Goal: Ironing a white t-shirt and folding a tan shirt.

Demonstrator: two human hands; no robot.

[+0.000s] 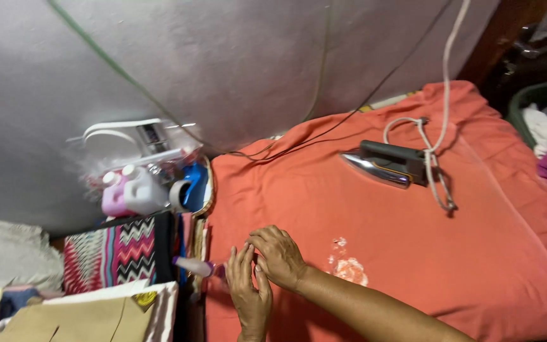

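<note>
Orange cloth covers the worktop; its middle and right stretches lie bare, open passage between the hands and the iron. Left hand and right hand touch each other at the near left edge. Iron sits at the far centre, well apart from both hands; its white cord loops beside it and rises up the wall, blocking the far right. Left edge crowded: white bottle, pink bottle, blue container, zigzag-patterned fabric. A small bottle lies just beside the left hand.
</note>
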